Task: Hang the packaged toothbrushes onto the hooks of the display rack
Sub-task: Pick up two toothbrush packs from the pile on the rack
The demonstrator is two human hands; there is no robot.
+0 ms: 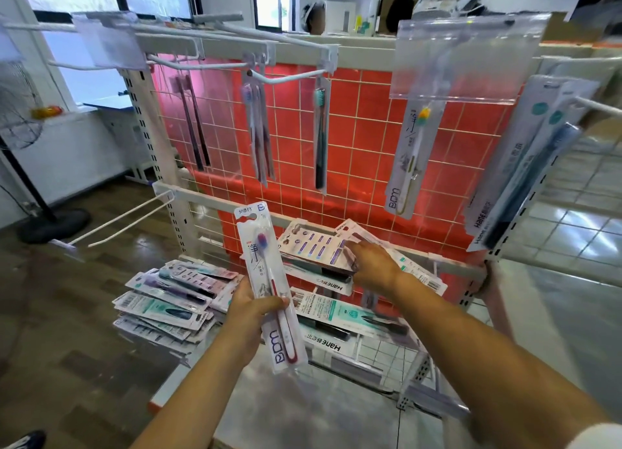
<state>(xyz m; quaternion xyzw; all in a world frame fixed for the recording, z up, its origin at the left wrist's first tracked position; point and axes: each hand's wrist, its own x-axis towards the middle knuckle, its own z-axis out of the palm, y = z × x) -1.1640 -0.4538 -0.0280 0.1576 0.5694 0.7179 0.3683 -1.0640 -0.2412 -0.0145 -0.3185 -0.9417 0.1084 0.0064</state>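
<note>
A BDM toothbrush pack (269,287) is gripped upright in the left hand (250,309), hang-hole uppermost, below the hooks (289,77); the nearer right hand (372,263) pinches a shelved Hane pack (323,246).

We have both bare forearms reaching forward from the lower edge of the view, the left rising from the bottom centre, the right coming in from the lower right corner. Our left hand (250,305) sits nearer to us, thumb wrapped across the front of a packaged toothbrush (267,280) and fingers curled behind it, holding the pack upright with its top tilted slightly left. Our right hand (372,263) is stretched farther out and a little higher, palm down, wrist bent, fingers pointing left and curled onto the edge of a toothbrush pack (336,246) lying flat beneath them. The two hands are apart, not touching.
</note>
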